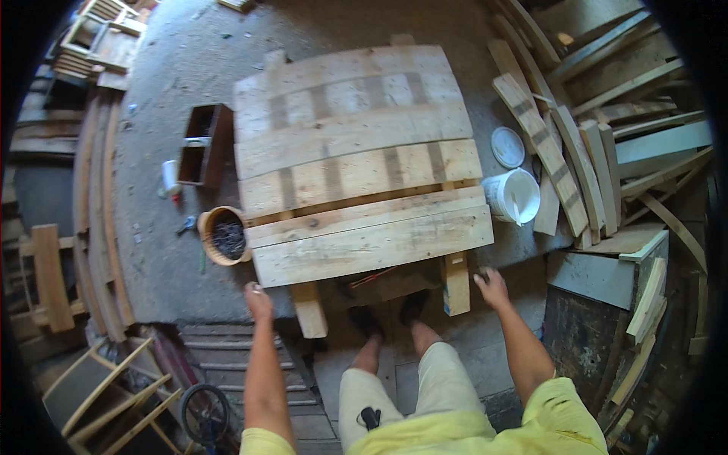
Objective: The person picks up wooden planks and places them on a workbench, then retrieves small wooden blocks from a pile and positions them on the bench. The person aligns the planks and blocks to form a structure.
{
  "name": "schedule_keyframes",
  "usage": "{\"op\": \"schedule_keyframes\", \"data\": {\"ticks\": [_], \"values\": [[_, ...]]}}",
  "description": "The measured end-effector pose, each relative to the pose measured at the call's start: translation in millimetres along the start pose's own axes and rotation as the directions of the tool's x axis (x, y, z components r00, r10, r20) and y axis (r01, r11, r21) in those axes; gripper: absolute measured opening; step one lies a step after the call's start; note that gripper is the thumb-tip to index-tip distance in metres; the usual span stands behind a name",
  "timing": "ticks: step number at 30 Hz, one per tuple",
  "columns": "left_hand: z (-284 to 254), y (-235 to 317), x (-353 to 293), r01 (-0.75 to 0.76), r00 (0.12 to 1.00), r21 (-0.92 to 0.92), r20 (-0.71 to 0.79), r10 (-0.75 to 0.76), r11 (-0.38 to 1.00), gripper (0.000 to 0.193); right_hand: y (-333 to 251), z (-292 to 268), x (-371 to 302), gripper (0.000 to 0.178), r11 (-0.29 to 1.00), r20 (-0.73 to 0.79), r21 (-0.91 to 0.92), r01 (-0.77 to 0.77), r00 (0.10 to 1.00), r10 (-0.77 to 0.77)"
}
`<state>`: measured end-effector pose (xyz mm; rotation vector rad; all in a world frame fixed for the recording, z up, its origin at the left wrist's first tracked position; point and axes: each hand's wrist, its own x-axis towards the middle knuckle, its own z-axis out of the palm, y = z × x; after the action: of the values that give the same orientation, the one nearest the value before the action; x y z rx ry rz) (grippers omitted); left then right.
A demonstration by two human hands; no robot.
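Observation:
A low platform of pale wooden planks lies across two timber supports in front of me, with a dark gap between two of its planks. My left hand is beside its near left corner, fingers drawn together around a small pale spot too small to name. Off the near right corner is my right hand, thumb and fingers apart, nothing seen in it. Neither hand visibly grips the planks. Close to the left edge stands a round tub of nails. A white bucket stands at the right edge.
A dark wooden box and a white bottle are on the floor at left. A white lid lies behind the bucket. Stacked timber lines the right side, and long boards the left. A wheel is at lower left.

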<state>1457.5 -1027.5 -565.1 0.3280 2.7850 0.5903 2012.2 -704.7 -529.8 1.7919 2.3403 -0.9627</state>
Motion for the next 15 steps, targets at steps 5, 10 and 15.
{"op": "schedule_keyframes", "data": {"ticks": [5,10,15], "values": [[52.9,-38.4,102.9,0.218,0.968,-0.038,-0.121,-0.221,0.975,0.037,31.9,43.2,142.3,0.060,0.879,-0.307,0.210,-0.428,0.825,0.475],[86.3,-35.9,81.8,0.782,0.596,-0.560,0.542,-0.592,0.275,0.043,74.0,64.0,168.6,0.072,0.136,0.246,0.842,-0.521,0.597,0.763],[98.2,-37.4,74.8,0.682,0.724,-0.664,0.552,-0.415,0.307,0.045,110.2,65.0,181.8,0.069,0.141,0.326,0.839,-0.525,0.694,0.642]]}}
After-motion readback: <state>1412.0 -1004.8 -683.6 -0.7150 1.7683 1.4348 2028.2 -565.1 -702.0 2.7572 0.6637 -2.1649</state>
